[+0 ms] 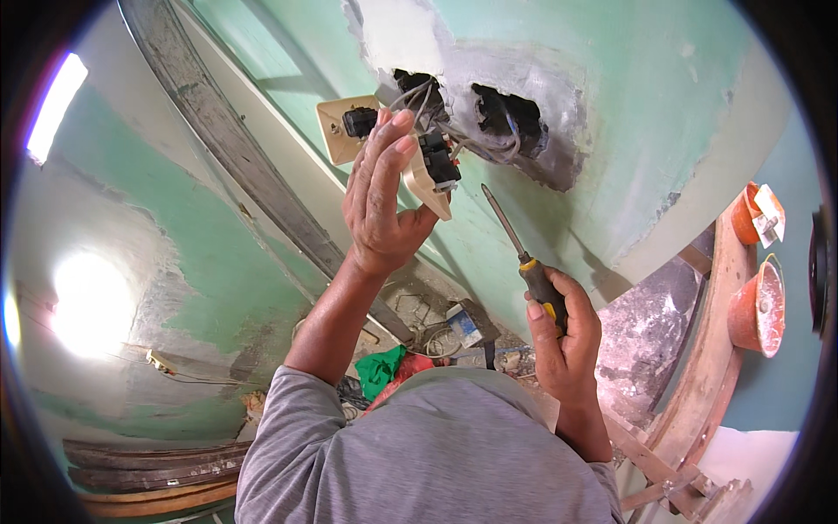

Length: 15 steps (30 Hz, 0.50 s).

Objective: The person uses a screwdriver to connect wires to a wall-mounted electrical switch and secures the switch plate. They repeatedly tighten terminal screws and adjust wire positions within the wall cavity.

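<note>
The screwdriver (527,265) has a slim metal shaft (503,218) and black-and-yellow handle (543,286).

Screwdriver (525,259) right of faceplates (422,186); buckets (756,309) farther right.

Patchy green walls (122,231) are rising over a cluttered floor (419,284) as a strip of light (58,109) is glaring at upper left. At right, a wooden plank (711,349) is running beside a blue wall (772,384).
</note>
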Each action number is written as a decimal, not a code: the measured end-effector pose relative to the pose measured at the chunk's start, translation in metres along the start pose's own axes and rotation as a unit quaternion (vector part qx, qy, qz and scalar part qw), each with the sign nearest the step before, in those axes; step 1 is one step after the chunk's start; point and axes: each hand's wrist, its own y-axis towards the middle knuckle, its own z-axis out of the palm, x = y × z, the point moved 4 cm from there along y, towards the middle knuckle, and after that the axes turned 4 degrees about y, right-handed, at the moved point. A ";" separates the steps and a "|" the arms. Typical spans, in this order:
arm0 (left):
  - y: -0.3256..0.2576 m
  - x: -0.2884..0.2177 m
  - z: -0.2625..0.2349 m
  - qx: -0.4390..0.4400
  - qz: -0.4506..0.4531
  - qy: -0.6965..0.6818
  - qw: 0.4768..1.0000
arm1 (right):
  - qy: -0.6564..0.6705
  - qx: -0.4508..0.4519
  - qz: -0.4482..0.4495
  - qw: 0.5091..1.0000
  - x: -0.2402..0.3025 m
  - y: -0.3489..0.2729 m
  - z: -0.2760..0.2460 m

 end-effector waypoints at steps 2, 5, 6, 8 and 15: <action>-0.003 0.002 0.001 -0.005 -0.004 0.005 1.000 | -0.006 -0.002 0.004 1.000 0.001 -0.001 0.002; -0.005 0.002 0.002 -0.024 -0.030 -0.033 0.999 | -0.015 -0.006 -0.009 1.000 0.001 -0.003 0.004; -0.005 0.004 0.002 -0.016 -0.030 -0.028 0.999 | -0.017 -0.007 -0.005 1.000 0.002 -0.003 0.007; -0.004 0.005 0.000 0.003 -0.029 -0.017 0.999 | -0.019 -0.008 0.002 1.000 0.003 -0.004 0.009; 0.000 0.009 -0.002 0.008 -0.043 -0.049 0.998 | -0.013 -0.029 -0.008 0.999 0.002 -0.010 0.015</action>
